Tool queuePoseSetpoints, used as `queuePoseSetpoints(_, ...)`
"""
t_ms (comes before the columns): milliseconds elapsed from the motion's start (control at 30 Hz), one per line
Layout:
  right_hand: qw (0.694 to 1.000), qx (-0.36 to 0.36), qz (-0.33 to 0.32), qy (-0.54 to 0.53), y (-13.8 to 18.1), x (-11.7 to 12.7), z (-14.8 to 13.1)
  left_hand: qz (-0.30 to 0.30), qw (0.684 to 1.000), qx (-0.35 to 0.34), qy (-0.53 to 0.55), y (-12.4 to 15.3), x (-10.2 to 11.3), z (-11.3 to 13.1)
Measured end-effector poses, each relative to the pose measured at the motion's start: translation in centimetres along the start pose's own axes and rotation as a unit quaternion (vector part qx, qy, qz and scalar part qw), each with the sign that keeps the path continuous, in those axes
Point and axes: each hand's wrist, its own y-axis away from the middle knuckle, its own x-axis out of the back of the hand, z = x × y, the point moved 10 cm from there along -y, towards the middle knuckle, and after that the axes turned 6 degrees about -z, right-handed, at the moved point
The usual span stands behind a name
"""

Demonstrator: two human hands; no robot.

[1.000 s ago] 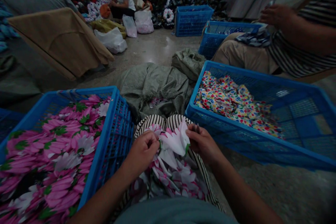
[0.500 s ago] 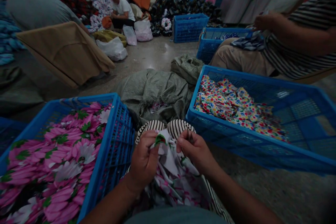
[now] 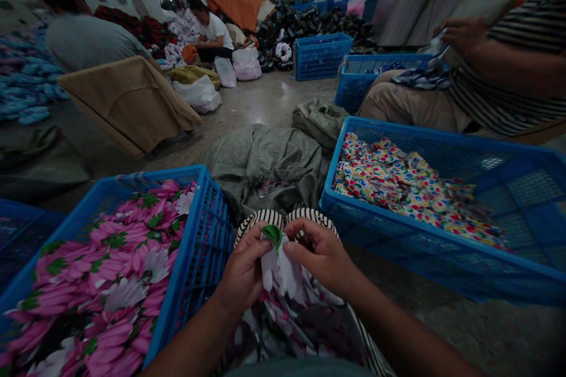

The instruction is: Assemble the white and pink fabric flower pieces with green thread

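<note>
Over my lap, both hands pinch one fabric flower piece [image 3: 281, 268], white with a green centre folded at its top. My left hand [image 3: 244, 265] grips the left edge beside the green part. At the right edge, the thumb and fingers of my right hand [image 3: 316, 253] are closed on the white cloth; whether a small tool is also in them is hidden. More pink and white fabric pieces [image 3: 305, 330] lie heaped in my lap. To the left, a blue crate [image 3: 201, 188] holds many pink petal pieces with green centres [image 3: 119, 265].
A blue crate [image 3: 442, 135] with colourful dotted fabric pieces [image 3: 393, 188] stands at the right. Grey-green sacks [image 3: 274, 159] lie ahead of my knees. A co-worker in stripes [image 3: 499, 76] sits at the right; another sits by a brown-draped chair [image 3: 128, 100].
My right hand has moved left onto the flower piece, where before it was held apart with a dark pointed tool. The white petals now hang down, and the view has tilted up slightly.
</note>
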Motion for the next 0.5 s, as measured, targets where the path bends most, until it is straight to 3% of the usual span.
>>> queuePoseSetpoints(100,0.999,-0.010,0.016,-0.028,-0.1,0.3,0.5,0.007,0.999,-0.002,-0.052,-0.2,0.4,0.0)
queuePoseSetpoints(167,0.999,-0.010,0.033,-0.034,-0.1,0.8,0.8,0.039,0.987,-0.066,-0.143,0.0,1.0,1.5)
queuePoseSetpoints(267,0.997,-0.018,0.073,-0.032,0.1,1.6,1.4,0.083,0.918,-0.192,-0.338,1.1,0.7,4.6)
queuePoseSetpoints(333,0.995,-0.018,0.094,-0.028,0.3,1.9,1.6,0.078,0.879,-0.200,-0.426,1.3,0.0,5.0)
queuePoseSetpoints(400,0.995,-0.014,0.089,-0.033,0.4,1.7,1.6,0.073,0.896,-0.150,-0.411,0.9,0.3,4.1)
queuePoseSetpoints(500,0.995,0.010,0.083,-0.054,0.4,1.9,1.1,0.070,0.970,-0.059,-0.223,0.4,1.0,1.8)
